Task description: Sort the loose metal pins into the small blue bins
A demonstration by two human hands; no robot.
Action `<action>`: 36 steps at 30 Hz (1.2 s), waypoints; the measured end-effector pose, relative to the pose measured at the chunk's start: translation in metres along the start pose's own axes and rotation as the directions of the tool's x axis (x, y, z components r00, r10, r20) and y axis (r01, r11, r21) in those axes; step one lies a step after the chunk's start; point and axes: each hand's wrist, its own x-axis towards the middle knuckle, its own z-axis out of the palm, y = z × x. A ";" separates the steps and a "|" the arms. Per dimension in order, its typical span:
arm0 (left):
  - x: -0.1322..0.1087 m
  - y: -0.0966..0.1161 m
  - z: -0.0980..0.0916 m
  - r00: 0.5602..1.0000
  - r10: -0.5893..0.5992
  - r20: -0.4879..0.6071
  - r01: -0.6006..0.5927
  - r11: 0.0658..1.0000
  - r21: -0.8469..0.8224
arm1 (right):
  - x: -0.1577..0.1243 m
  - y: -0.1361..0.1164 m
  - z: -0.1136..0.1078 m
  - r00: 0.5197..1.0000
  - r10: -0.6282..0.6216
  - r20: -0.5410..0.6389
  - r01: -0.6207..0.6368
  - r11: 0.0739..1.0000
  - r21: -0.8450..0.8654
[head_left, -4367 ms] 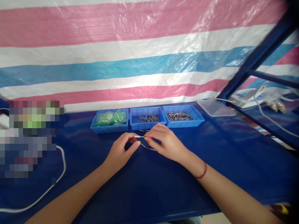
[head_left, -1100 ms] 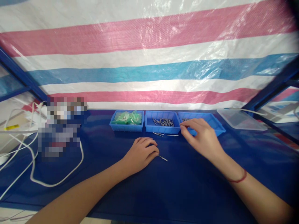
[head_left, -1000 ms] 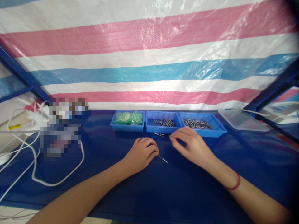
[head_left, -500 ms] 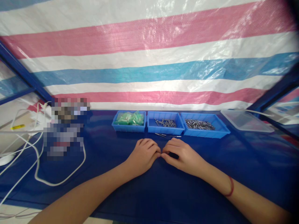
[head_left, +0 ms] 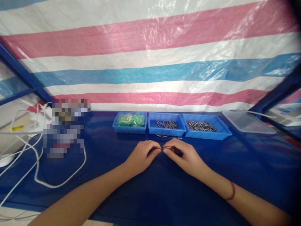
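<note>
Above the blue tabletop (head_left: 150, 194), my left hand (head_left: 142, 155) and my right hand (head_left: 185, 153) meet fingertip to fingertip. A thin silvery metal pin (head_left: 166, 147) shows between them, pinched by thumb and forefinger from both sides. Its exact kind is too small to make out. Just beyond the hands, a few loose metal pins (head_left: 161, 136) lie in front of the bins. The middle blue bin (head_left: 164, 130) holds a pile of slender metal pins (head_left: 169, 124). In the right blue bin (head_left: 211, 135) is a heap of small metal pieces (head_left: 201, 126).
A left blue bin (head_left: 130, 129) contains green plastic packets (head_left: 129, 120). To the right lies a translucent plastic lid (head_left: 249, 122). White cables (head_left: 58, 185) loop across the left side near a blurred-out area. A striped plastic sheet (head_left: 150, 59) hangs behind, between blue frame posts.
Both hands have turned slightly and the fingertips have risen a little. The metal pin between them now shows; it was hidden before. The left fingers have opened into a rounder pinch.
</note>
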 end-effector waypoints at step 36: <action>0.002 -0.001 0.000 0.991 -0.004 -0.137 -0.028 0.973 -0.231 | 0.001 -0.002 -0.003 0.995 0.082 -0.053 -0.074 0.987 0.142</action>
